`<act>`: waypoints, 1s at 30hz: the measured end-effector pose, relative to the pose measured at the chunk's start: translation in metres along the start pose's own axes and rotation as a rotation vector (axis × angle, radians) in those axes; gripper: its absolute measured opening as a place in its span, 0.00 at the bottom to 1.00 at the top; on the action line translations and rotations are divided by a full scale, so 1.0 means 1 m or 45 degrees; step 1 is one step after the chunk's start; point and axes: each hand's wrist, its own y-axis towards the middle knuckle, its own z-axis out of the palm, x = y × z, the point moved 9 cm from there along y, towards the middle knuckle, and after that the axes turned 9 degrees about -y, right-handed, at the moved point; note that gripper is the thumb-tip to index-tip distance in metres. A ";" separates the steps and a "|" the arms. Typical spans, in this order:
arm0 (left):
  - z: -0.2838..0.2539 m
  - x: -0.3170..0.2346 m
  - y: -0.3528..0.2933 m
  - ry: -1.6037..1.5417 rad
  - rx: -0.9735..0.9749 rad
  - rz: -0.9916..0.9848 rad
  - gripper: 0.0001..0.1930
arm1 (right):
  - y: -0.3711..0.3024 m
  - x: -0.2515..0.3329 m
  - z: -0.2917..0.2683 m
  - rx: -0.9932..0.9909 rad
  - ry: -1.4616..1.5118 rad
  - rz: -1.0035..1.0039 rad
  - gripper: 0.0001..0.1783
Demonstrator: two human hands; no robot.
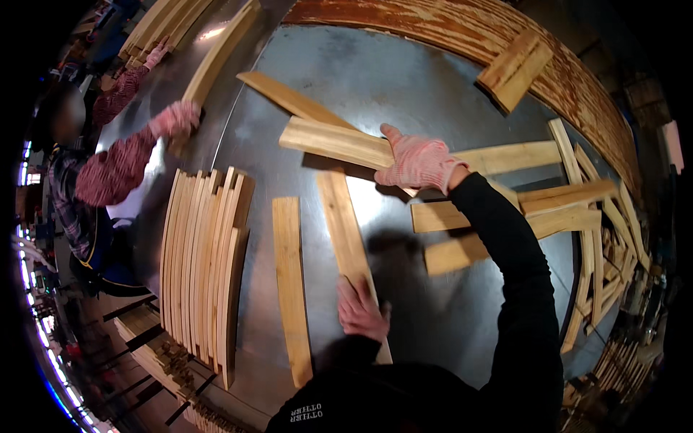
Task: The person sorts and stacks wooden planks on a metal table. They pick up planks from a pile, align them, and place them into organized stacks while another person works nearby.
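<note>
My right hand [422,160], in a pinkish knit glove, grips the right end of a short wooden board [332,141], held at a slant above the metal tabletop. Thumb and fingers lie on either side of that end. Lower down, my left hand [362,309] is closed around the near part of a longer wooden board [341,224] that points away from me. Left of it, a similar loose board [291,289] lies on the table. Beyond the right-hand board, another board [296,99] slants across the metal, partly covered.
A row of boards on edge [202,267] stands at left. Crossed boards [505,159] and a jumbled heap [613,252] lie right. A worn wooden rail [433,29] borders the far side, with a short piece [516,68] on it. A co-worker's gloved hand [177,119] holds another board.
</note>
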 end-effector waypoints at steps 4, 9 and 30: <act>-0.034 0.040 0.015 -0.386 -0.278 -0.042 0.36 | -0.097 -0.045 0.051 -0.197 0.563 0.011 0.59; 0.004 0.015 0.056 -1.550 0.096 -0.328 0.15 | -0.221 -0.042 0.144 0.036 0.536 0.269 0.47; 0.125 -0.062 -0.072 -1.744 0.313 -0.863 0.28 | -0.576 -0.214 0.394 -0.925 0.059 1.300 0.48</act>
